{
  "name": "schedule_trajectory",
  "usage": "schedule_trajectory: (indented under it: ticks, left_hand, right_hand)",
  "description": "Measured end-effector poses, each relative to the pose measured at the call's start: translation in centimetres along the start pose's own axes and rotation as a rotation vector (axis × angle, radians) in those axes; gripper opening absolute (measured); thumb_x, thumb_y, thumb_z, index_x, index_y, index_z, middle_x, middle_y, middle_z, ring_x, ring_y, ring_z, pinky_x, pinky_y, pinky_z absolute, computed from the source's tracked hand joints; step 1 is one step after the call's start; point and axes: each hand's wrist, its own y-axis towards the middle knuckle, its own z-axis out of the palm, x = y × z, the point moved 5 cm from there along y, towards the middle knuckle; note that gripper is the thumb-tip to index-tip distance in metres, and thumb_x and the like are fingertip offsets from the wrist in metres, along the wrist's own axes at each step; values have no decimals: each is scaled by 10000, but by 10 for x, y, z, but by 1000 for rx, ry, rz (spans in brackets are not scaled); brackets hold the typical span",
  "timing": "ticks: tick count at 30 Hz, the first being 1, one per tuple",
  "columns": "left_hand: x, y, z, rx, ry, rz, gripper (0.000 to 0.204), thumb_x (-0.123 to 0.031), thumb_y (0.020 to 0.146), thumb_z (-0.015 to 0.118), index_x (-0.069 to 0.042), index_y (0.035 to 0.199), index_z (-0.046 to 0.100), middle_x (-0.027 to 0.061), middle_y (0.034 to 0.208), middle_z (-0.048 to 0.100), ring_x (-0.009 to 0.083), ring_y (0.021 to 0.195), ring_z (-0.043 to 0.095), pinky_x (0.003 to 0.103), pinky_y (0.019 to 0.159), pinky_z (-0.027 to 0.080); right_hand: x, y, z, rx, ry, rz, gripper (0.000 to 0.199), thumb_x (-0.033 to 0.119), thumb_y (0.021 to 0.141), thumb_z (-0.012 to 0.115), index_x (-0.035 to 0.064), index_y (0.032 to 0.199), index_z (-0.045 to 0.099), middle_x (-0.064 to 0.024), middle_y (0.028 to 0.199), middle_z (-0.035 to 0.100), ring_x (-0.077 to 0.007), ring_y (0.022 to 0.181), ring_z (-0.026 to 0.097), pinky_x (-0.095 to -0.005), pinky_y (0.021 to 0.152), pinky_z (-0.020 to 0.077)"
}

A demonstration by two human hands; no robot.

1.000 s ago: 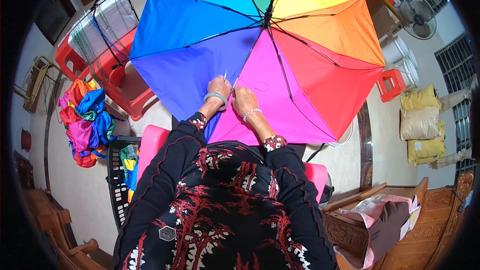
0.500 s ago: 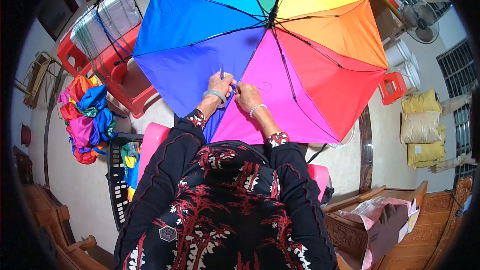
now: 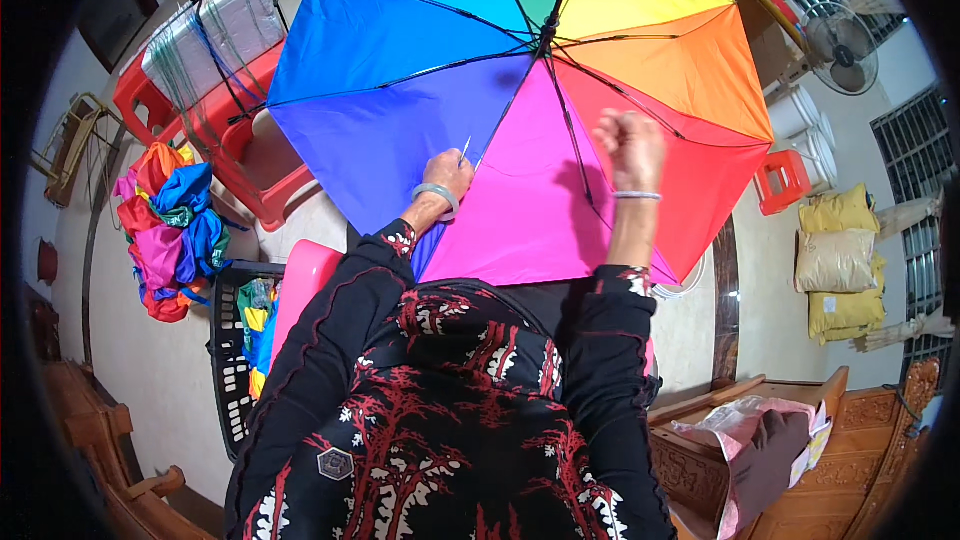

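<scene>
An open rainbow-coloured umbrella (image 3: 515, 225) lies spread in front of me, inner side up, its dark ribs meeting at a central hub. My left hand (image 3: 450, 172) is closed at the rib between the purple and pink panels, pinching the umbrella there. A thin, pointed metal tool (image 3: 466, 147) sticks out of the same hand; its kind is too small to tell. Raised over the pink and red panels, my right hand (image 3: 632, 150) has its fingers curled together, casting a shadow on the cloth. Whatever it may hold cannot be made out.
Bunched colourful umbrellas (image 3: 172, 230) sit at the left, above a black basket (image 3: 232, 370) containing more coloured cloth. Red stools (image 3: 262, 175) and a white foam box (image 3: 215, 35) stand beyond. To the right are a red stool (image 3: 782, 180), stacked sacks (image 3: 842, 260) and carved wooden furniture (image 3: 850, 450).
My right hand has left the rib beside my left hand and moved up and right, above the pink and red panels. The left hand stays at the rib. The thread loop has disappeared from the pink panel.
</scene>
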Motion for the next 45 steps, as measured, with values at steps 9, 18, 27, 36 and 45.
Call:
schedule_trajectory:
  ticks: [9, 18, 27, 36, 45]
  left_hand:
    - [-21, -14, 3, 245, -325, 134, 221, -196, 766, 510, 13, 712, 551, 189, 687, 591, 351, 677, 577, 401, 637, 449]
    - [-2, -5, -9, 49, -532, -203, 179, -191, 758, 554, -20, 706, 556, 60, 587, 579, 132, 485, 547, 287, 473, 435]
    - [-5, -4, -11, 26, -479, -172, 191, -212, 743, 558, -22, 719, 570, 68, 595, 589, 140, 487, 558, 289, 474, 442]
    - [2, -1, -6, 3, -453, -167, 208, -225, 721, 556, -17, 715, 568, 101, 609, 592, 178, 527, 574, 316, 514, 449]
    - [3, 0, -8, -132, -340, -63, 229, -237, 712, 566, -8, 721, 576, 146, 652, 605, 255, 620, 604, 357, 573, 457]
  right_hand:
    - [91, -30, -51, -414, 70, -555, 103, -10, 804, 475, -14, 894, 426, -127, 706, 552, -172, 549, 561, -293, 483, 530]
    - [-53, -28, -16, -42, -781, -376, 37, 21, 787, 505, 0, 785, 535, -93, 646, 558, -152, 562, 552, -256, 475, 456]
    - [-169, -88, 33, 442, -894, -72, 84, 17, 747, 545, 6, 828, 526, -39, 576, 508, -98, 501, 494, -252, 435, 398]
    - [-189, -74, 46, 461, -819, -26, 150, 13, 724, 539, 22, 872, 515, -51, 577, 502, -121, 494, 494, -281, 450, 404]
    - [-189, -73, 56, 356, -1043, -158, 162, 56, 684, 538, 24, 839, 504, -158, 668, 565, -314, 634, 563, -406, 580, 433]
